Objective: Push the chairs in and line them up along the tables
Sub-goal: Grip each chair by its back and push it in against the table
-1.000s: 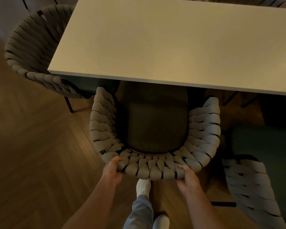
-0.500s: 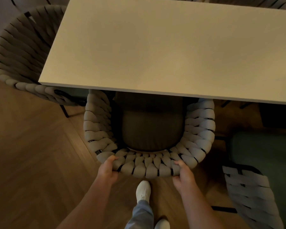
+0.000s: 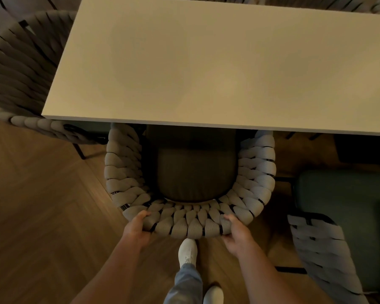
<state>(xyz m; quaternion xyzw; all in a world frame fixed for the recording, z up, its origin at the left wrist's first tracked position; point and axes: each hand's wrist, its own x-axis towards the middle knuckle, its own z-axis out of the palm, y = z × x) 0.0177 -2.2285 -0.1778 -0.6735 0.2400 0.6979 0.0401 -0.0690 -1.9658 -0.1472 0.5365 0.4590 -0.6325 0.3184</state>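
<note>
Currently both hands are gripping the curved back rail of the grey woven-rope armchair with the dark seat cushion (image 3: 191, 172): left hand (image 3: 136, 230) and right hand (image 3: 237, 234), fingers curling over the rope. Its armrest tips are sitting under the near edge of the pale rectangular tabletop (image 3: 206, 62); the seat looks about half tucked. Likely remaining: the green-cushioned woven chair (image 3: 329, 249) at right, standing well out, angled. A similar woven chair (image 3: 24, 80) is sitting at the table's left end.
</note>
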